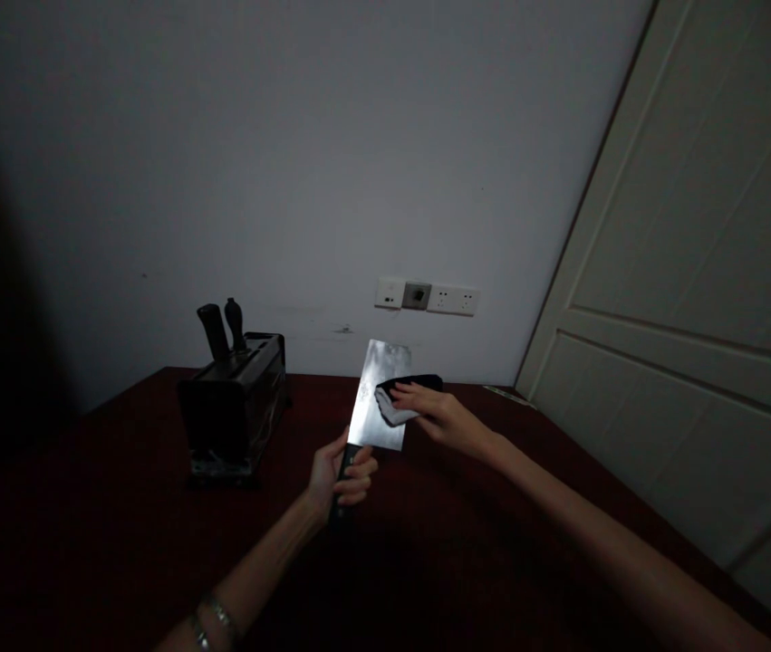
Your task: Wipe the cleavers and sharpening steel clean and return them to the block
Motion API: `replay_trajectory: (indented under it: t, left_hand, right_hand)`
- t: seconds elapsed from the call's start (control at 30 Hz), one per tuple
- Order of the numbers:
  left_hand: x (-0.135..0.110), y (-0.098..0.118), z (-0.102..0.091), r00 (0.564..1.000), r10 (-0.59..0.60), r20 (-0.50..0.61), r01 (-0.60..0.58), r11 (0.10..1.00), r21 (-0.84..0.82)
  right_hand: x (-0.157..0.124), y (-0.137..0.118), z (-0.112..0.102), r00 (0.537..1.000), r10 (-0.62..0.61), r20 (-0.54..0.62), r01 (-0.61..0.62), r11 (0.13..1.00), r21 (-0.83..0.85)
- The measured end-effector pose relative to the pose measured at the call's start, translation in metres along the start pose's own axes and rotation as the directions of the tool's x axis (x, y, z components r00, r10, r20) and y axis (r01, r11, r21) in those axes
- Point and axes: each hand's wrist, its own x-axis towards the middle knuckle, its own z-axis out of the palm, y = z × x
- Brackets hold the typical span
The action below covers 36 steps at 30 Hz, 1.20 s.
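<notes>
My left hand [341,475] is closed around the dark handle of a cleaver, holding it upright above the dark red table [120,543]. The cleaver's wide shiny blade [375,398] points up and away from me. My right hand [436,412] presses a small dark cloth [402,398] with a pale underside against the blade's right side, fingers pinched on it. Both arms are bare, with bracelets on my left wrist.
A dark knife block [236,412] stands on the table to the left, two black handles [222,330] sticking out of it. A row of wall sockets [426,297] sits on the pale wall behind. A white door [698,317] closes the right side.
</notes>
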Motion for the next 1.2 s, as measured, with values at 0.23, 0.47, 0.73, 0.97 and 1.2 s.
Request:
replay_trajectory:
  t: [0.23, 0.47, 0.73, 0.97, 1.2]
  left_hand:
    - [0.0, 0.001, 0.0, 1.0, -0.017, 0.021, 0.017, 1.0, 0.023]
    - [0.003, -0.008, 0.008, 0.994, -0.058, 0.095, 0.057, 0.998, 0.013]
    - [0.007, -0.015, 0.005, 0.993, -0.04, 0.112, 0.04, 0.999, 0.003]
    - [0.008, -0.023, 0.004, 0.992, -0.062, 0.11, 0.063, 0.998, 0.001]
    - [0.008, -0.022, 0.005, 0.993, -0.073, 0.098, 0.073, 0.997, 0.008]
  right_hand:
    - [-0.008, -0.016, 0.008, 0.991, -0.089, 0.1, 0.086, 0.996, 0.036]
    - [0.019, 0.007, -0.011, 0.993, 0.051, -0.105, -0.066, 0.986, -0.154]
    - [0.02, -0.001, 0.007, 0.999, 0.03, -0.04, -0.036, 0.987, -0.159]
    - [0.029, 0.002, 0.012, 0.976, 0.132, -0.174, -0.155, 0.981, -0.121]
    - [0.033, -0.011, 0.019, 0.99, 0.084, -0.117, -0.091, 0.994, -0.06]
